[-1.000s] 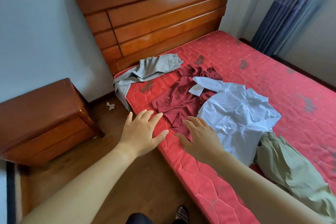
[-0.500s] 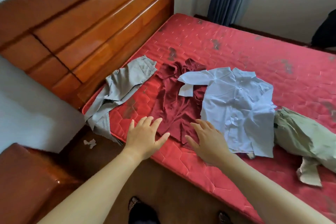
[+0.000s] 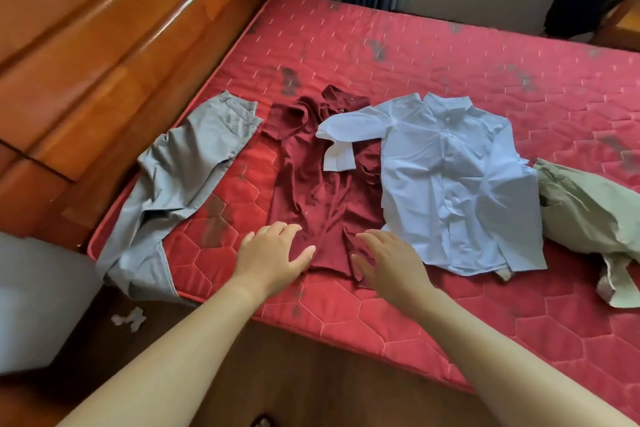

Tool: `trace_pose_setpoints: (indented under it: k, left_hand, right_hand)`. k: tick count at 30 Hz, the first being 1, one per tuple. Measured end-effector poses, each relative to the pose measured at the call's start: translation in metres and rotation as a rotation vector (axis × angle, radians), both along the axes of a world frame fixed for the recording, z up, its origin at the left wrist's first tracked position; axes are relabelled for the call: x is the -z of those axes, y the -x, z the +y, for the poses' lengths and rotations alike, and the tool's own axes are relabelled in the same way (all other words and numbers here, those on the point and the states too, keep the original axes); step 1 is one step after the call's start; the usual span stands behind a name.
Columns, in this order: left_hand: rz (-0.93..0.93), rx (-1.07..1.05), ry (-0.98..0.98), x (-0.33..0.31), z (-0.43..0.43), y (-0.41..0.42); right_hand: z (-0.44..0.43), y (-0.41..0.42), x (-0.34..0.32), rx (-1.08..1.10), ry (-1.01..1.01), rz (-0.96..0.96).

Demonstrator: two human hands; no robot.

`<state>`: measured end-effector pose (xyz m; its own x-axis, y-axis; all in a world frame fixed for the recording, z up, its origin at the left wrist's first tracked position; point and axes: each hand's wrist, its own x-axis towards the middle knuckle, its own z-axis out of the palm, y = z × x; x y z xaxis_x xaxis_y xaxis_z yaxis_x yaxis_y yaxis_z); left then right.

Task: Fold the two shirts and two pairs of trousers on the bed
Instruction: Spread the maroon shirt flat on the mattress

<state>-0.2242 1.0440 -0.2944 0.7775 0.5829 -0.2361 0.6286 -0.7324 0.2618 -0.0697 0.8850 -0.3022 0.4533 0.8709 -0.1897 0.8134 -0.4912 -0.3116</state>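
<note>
The dark red shirt (image 3: 311,184) is spread roughly flat on the red mattress of the bed (image 3: 450,55), collar toward the far side and hem toward the near edge, which is judged to suit a fold begun from the hem. Part of it is overlapped by a sleeve of the pale blue shirt (image 3: 457,184), which is laid open just beside it on the right, with its white cuff resting on the red cloth. The grey trousers (image 3: 180,177) are crumpled at the left, near the wooden headboard (image 3: 121,38), and are draped over the mattress corner toward the floor. The olive trousers (image 3: 588,211) are bunched at the right, touching the blue shirt's edge. None of the four garments appears folded yet, so the task is judged to be at its start.

The left hand (image 3: 273,258) is held palm down over the hem of the red shirt, fingers spread and nothing grasped. The right hand (image 3: 391,263) is likewise open, palm down, fingers loosely extended at the hem's right corner; whether the cloth is actually touched cannot be told. Both forearms are stretched forward from the near edge of the bed, roughly parallel, apparently so that the hem can be flattened or taken at two points.
</note>
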Motion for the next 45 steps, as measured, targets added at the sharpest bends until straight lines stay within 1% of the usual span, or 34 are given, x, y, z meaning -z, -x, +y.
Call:
trace_pose_setpoints:
  k: [4, 10, 14, 17, 21, 24, 27, 31, 36, 38, 40, 42, 43, 44, 45]
  left_hand:
    - [-0.036, 0.008, -0.015, 0.093, 0.012, -0.017]
    - [-0.117, -0.012, -0.046, 0.233, 0.023, -0.020]
    - [-0.201, 0.093, -0.012, 0.297, 0.025, -0.018]
    - [-0.332, 0.117, -0.070, 0.325, 0.029, -0.012]
    - [-0.463, 0.074, -0.104, 0.337, 0.032, -0.015]
    - [-0.469, 0.061, -0.093, 0.333, 0.035, -0.022]
    - [-0.468, 0.070, -0.078, 0.330, 0.039, -0.022]
    - [-0.545, 0.103, -0.096, 0.330, 0.037, -0.012]
    - [-0.510, 0.120, -0.045, 0.316, 0.022, 0.014]
    - [-0.494, 0.122, 0.000, 0.315, 0.016, 0.030]
    - [-0.469, 0.143, 0.087, 0.316, 0.015, 0.041]
    - [-0.508, 0.141, 0.200, 0.317, 0.019, 0.038]
    - [-0.559, 0.116, 0.237, 0.317, 0.022, 0.031]
    - [-0.602, 0.087, 0.234, 0.317, 0.025, 0.021]
    - [-0.607, 0.067, 0.199, 0.318, 0.029, 0.010]
  right_hand:
    - [0.016, -0.009, 0.098, 0.055, -0.018, -0.016]
    - [0.020, -0.010, 0.240, 0.152, -0.018, -0.065]
    - [0.007, -0.014, 0.302, 0.171, -0.100, -0.062]
    - [-0.004, -0.020, 0.327, 0.164, -0.234, -0.138]
    - [-0.010, -0.026, 0.344, 0.220, -0.415, -0.112]
    - [-0.009, -0.027, 0.346, 0.282, -0.552, -0.109]
    - [-0.008, -0.025, 0.342, 0.275, -0.613, -0.137]
    - [-0.012, -0.017, 0.338, 0.250, -0.623, -0.145]
    - [-0.030, 0.007, 0.325, 0.209, -0.623, -0.098]
    - [-0.042, 0.018, 0.322, 0.149, -0.575, -0.013]
    - [-0.048, 0.019, 0.318, 0.090, -0.514, 0.131]
    - [-0.042, 0.011, 0.316, 0.121, -0.554, 0.189]
    - [-0.034, 0.003, 0.317, 0.161, -0.579, 0.174]
    - [-0.024, -0.006, 0.318, 0.198, -0.577, 0.136]
    - [-0.014, -0.013, 0.321, 0.221, -0.542, 0.094]
